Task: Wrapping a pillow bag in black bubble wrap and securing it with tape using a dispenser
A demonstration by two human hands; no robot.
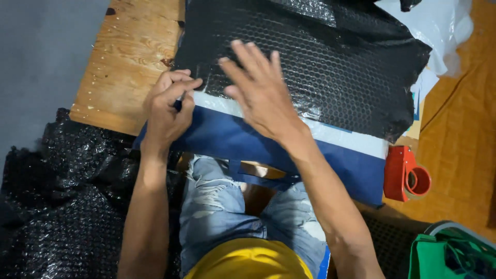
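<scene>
left hand: fingers pinched on pale tape strip end, anchoring it | right hand: spread flat, pressing black bubble wrap down | blue parcel: overhangs wooden table near edge | red tape dispenser: right, untouched

1 package, flat and wrapped in black bubble wrap, lies across the wooden worktop and overhangs its near edge. A white strip crosses it, and dark blue covering shows below that.

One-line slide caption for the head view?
Left hand pinches tape strip while right hand flattens black bubble wrap on blue parcel.
</scene>
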